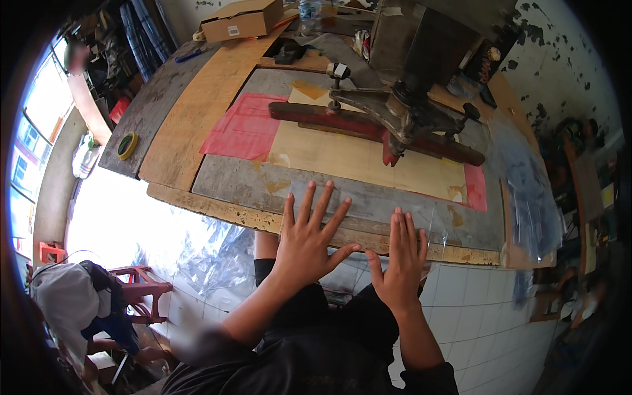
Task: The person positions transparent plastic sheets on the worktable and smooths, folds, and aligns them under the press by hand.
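My left hand (304, 242) lies with fingers spread on a thin clear plastic sheet (370, 209) at the front edge of a grey metal plate (227, 176). To its right, my right hand (399, 273) stretches its fingers flat at the sheet's near edge, thumb apart. Neither hand grips anything. Beyond my fingertips, a pale yellow sheet (329, 158) covers the middle of the plate, with pink sheets (240, 126) at its ends. Over the yellow sheet hangs a press head (395, 108) with a long red bar (342, 124). The plastic's outline is hard to make out.
A pile of clear plastic sheets (532, 204) hangs over the table's right edge. A tape roll (127, 145), a blue pen (189, 56) and a cardboard box (242, 20) rest on the table. At lower left, a person (72, 303) is beside a red stool (146, 289); loose plastic (210, 253) lies below the table.
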`<state>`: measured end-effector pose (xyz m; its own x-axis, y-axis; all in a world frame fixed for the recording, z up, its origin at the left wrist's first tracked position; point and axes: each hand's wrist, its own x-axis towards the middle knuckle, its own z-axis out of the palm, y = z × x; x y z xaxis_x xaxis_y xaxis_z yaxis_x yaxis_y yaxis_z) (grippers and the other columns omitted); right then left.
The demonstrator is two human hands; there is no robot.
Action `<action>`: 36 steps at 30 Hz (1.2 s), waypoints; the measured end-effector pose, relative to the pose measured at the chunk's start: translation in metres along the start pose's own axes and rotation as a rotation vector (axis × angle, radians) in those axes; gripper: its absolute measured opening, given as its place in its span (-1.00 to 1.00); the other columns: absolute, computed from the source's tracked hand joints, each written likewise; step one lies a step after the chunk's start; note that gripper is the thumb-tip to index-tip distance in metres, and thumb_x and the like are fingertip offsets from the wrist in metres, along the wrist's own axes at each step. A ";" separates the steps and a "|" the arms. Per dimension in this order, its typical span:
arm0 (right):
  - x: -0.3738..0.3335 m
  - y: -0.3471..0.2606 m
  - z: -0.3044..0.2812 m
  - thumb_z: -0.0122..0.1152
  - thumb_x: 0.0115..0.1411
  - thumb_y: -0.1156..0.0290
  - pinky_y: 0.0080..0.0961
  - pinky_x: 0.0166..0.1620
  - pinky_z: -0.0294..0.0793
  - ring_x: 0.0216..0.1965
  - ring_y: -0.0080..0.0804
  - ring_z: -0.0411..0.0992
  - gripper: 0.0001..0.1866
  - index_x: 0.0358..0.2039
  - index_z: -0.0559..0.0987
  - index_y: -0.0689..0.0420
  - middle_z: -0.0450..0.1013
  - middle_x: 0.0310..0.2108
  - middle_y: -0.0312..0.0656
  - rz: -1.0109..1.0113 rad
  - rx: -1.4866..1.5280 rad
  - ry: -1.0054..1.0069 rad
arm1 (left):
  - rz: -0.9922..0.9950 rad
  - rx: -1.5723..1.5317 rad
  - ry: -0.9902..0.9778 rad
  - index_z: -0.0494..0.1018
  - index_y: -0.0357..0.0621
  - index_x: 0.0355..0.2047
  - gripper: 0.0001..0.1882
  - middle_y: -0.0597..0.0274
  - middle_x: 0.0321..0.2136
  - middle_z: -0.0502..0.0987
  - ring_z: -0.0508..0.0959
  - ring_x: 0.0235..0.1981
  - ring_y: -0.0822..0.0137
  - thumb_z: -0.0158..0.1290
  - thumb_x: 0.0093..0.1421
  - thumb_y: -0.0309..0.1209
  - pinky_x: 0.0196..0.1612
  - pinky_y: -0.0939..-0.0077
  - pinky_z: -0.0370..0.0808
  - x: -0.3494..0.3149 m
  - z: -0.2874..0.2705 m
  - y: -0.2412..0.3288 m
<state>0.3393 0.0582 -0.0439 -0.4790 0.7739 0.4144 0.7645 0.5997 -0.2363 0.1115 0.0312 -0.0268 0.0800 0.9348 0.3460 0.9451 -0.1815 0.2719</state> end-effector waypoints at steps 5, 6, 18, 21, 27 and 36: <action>-0.001 0.001 0.003 0.17 0.47 0.00 0.32 0.52 -0.02 0.61 0.14 0.07 -0.09 0.61 0.09 0.22 0.09 0.59 0.18 0.026 0.077 0.133 | 0.000 0.010 -0.005 0.35 0.10 0.51 -0.12 -0.12 0.59 0.12 0.06 0.60 -0.27 0.16 0.32 0.27 0.53 -0.44 -0.07 0.001 0.000 0.001; -0.003 0.004 0.004 0.18 0.46 -0.01 0.31 0.53 -0.02 0.61 0.14 0.07 -0.09 0.61 0.09 0.23 0.08 0.59 0.20 0.031 0.082 -0.022 | 0.001 0.014 -0.003 0.35 0.10 0.51 -0.12 -0.11 0.59 0.12 0.07 0.60 -0.27 0.16 0.31 0.27 0.52 -0.44 -0.05 0.002 0.001 0.002; -0.001 -0.002 0.001 0.19 0.45 -0.06 0.25 0.50 0.07 0.58 0.05 0.15 -0.26 0.53 0.38 0.00 0.20 0.58 -0.05 0.044 -0.066 -0.028 | -0.005 -0.009 -0.033 0.33 0.09 0.52 -0.08 -0.15 0.59 0.10 0.04 0.61 -0.27 0.17 0.30 0.30 0.52 -0.50 -0.05 0.003 -0.005 0.002; 0.000 -0.003 0.000 0.02 0.54 -0.11 0.21 0.53 0.01 0.58 0.04 0.14 -0.30 0.53 0.36 0.01 0.23 0.56 -0.07 0.051 -0.048 -0.025 | 0.013 0.003 -0.008 0.29 0.08 0.54 -0.06 -0.19 0.61 0.04 -0.02 0.63 -0.28 0.16 0.31 0.29 0.53 -0.50 -0.12 0.001 -0.006 0.003; 0.000 -0.002 -0.002 0.03 0.53 -0.14 0.25 0.49 0.08 0.56 0.05 0.17 -0.29 0.51 0.40 0.01 0.23 0.56 -0.06 0.039 -0.053 -0.033 | 0.053 -0.077 -0.006 0.24 -0.02 0.56 -0.06 -0.23 0.61 0.00 -0.06 0.65 -0.25 0.08 0.36 0.29 0.55 -0.47 -0.20 -0.009 0.009 0.030; 0.004 -0.003 -0.012 0.14 0.49 -0.08 0.25 0.52 0.06 0.55 0.01 0.20 -0.29 0.50 0.40 0.04 0.26 0.55 -0.09 0.062 -0.029 -0.046 | 0.048 -0.071 -0.028 0.23 -0.08 0.56 -0.06 -0.24 0.59 0.08 0.03 0.62 -0.22 0.04 0.40 0.28 0.57 -0.31 -0.04 -0.007 0.016 0.026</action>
<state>0.3404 0.0570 -0.0313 -0.4490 0.8183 0.3589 0.8052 0.5447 -0.2344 0.1403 0.0246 -0.0365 0.1341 0.9325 0.3354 0.9153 -0.2462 0.3186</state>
